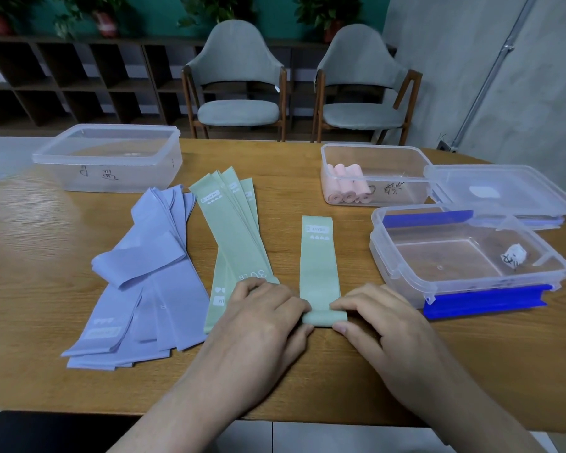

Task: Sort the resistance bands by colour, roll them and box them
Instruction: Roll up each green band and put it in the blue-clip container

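Centrally, the bench (pixel 307 371) is carrying three clear boxes: a marked box (pixel 108 158) at its far left, a pink-roll box (pixel 373 173) far right holding four pink rolls (pixel 347 186), and a blue-clipped box (pixel 464 256) nearer. Lilac bands (pixel 138 276) and green bands (pixel 234 237) reading "30 LB" are lying fanned. Both the left hand (pixel 262 317) and right hand (pixel 373 317) are pinching the single green band (pixel 319 269), labelled "HEAVY", at its rolled near end.

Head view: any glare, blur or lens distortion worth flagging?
Head view: wide-angle bowing curves the table edge and tilts the wall pipe; soft glare on the table's left; hands and the green band sharp; box markings small, illegible.
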Tool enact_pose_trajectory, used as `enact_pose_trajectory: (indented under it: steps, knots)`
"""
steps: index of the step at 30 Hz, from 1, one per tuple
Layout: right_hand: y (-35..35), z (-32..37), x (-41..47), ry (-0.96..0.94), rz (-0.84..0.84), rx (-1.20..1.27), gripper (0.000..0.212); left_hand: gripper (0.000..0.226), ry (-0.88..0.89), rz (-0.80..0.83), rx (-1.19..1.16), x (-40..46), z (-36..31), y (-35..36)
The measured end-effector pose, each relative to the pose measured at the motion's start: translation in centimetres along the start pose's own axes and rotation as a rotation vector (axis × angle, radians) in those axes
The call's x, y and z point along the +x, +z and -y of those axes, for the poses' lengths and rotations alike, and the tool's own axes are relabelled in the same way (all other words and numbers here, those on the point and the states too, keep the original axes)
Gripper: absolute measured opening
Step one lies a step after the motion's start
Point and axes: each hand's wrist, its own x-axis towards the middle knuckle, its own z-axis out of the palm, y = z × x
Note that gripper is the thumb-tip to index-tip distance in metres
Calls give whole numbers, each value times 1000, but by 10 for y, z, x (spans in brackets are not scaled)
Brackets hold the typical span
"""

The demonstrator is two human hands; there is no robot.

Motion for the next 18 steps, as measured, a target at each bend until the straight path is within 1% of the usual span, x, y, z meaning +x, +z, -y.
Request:
enact_pose_trajectory:
  steps: [4,8,10,14,18]
  knots:
    - [-1,-1,0,-15,27,-14,35,15,5,-11,6,0,0,0]
    - [1,-1,1,-19,2,-36,31,14,-2,-9,-2,-1,0,1]
    - [1,1,1,-24,-2,-41,33,18,-5,-5,-5,-1,0,0]
    - [3,1,2,-30,-7,-49,35,14,3,4,-19,0,1,-1]
    - [3,1,1,-13,-35,-21,38,17,-4,3,-10,0,0,-1]
